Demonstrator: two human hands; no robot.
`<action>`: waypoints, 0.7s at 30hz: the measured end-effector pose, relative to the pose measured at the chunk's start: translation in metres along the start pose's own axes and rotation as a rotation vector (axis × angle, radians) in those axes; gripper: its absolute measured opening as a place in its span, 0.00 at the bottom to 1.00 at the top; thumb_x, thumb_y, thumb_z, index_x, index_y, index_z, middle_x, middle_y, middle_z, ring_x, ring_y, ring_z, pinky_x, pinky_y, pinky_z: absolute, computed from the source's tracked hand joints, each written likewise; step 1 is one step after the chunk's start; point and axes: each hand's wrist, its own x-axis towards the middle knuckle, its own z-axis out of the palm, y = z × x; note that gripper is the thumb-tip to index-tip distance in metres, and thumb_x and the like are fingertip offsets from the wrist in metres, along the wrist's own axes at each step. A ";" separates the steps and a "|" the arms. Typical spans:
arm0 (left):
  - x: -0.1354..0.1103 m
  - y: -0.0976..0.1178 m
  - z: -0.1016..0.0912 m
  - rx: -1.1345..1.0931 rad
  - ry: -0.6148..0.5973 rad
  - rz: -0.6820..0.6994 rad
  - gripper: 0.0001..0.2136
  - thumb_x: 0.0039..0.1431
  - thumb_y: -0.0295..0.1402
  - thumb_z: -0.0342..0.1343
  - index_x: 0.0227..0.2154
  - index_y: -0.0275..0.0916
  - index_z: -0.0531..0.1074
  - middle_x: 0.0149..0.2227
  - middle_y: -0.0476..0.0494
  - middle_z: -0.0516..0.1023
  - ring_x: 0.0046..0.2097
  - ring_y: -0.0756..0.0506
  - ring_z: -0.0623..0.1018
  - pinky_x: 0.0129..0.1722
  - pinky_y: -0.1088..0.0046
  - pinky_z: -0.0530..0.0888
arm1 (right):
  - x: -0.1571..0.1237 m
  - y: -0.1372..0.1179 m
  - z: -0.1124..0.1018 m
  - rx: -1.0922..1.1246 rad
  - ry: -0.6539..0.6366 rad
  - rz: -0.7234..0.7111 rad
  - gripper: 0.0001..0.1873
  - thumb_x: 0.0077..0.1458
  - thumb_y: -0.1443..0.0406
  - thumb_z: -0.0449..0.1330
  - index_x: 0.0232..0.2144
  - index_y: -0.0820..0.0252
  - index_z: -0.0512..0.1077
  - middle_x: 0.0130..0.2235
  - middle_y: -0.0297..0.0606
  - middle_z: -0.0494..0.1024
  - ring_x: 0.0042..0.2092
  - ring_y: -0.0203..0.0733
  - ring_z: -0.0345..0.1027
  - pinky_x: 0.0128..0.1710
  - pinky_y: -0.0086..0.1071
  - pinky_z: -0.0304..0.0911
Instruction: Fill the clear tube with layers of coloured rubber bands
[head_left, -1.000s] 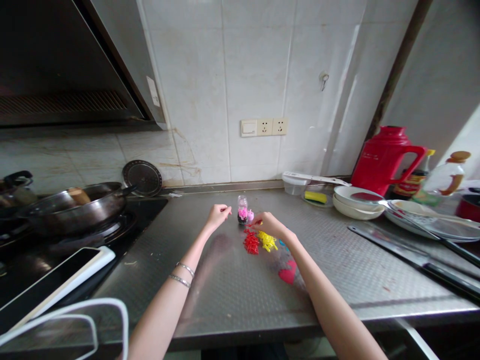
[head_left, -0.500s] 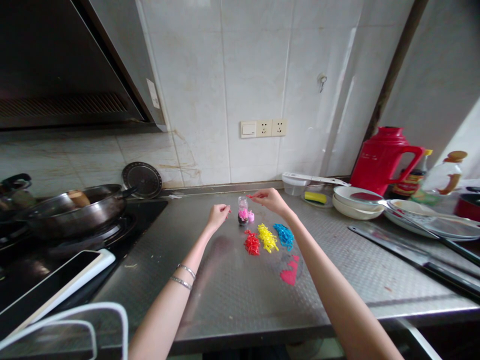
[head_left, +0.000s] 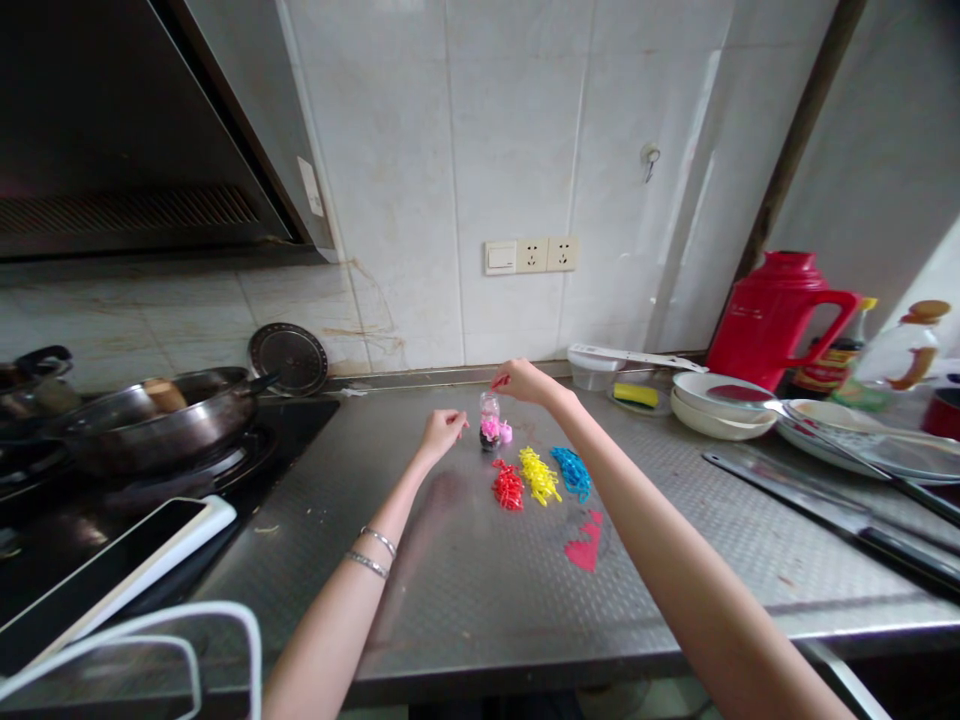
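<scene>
Head view shows the person's right hand (head_left: 523, 382) pinched closed at the mouth of a clear bottle (head_left: 490, 428), the left hand (head_left: 444, 436), fingertips together, just left of it; whether either grips anything cannot be told. Nearer and rightward of the bottle lie a red pile (head_left: 508, 487), yellow pile (head_left: 539, 475) and blue pile (head_left: 571, 472).

Site is a kitchen: left of the steel counter (head_left: 435, 600) stand a range hood (head_left: 127, 120) and stove (head_left: 255, 472) with pan (head_left: 150, 432); bowls (head_left: 720, 420) occupy its right.
</scene>
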 end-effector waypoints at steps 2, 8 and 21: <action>0.000 0.000 0.000 0.004 -0.001 -0.007 0.16 0.52 0.40 0.46 0.20 0.33 0.69 0.13 0.53 0.63 0.16 0.56 0.62 0.17 0.81 0.58 | 0.001 0.000 0.002 -0.018 -0.008 -0.001 0.13 0.43 0.73 0.54 0.30 0.62 0.78 0.31 0.37 0.79 0.32 0.36 0.70 0.29 0.22 0.59; 0.000 -0.001 0.001 0.013 -0.014 -0.012 0.16 0.52 0.41 0.46 0.21 0.33 0.69 0.14 0.53 0.63 0.16 0.56 0.62 0.17 0.81 0.57 | 0.000 0.000 0.004 0.043 0.048 0.014 0.16 0.43 0.74 0.54 0.34 0.64 0.77 0.31 0.37 0.78 0.32 0.36 0.70 0.32 0.23 0.60; -0.021 0.044 -0.002 0.143 -0.627 0.095 0.12 0.43 0.40 0.57 0.23 0.34 0.76 0.18 0.48 0.72 0.19 0.53 0.65 0.19 0.78 0.59 | -0.062 0.029 0.056 0.314 0.310 0.229 0.12 0.47 0.68 0.54 0.32 0.62 0.76 0.33 0.39 0.79 0.33 0.38 0.70 0.35 0.28 0.63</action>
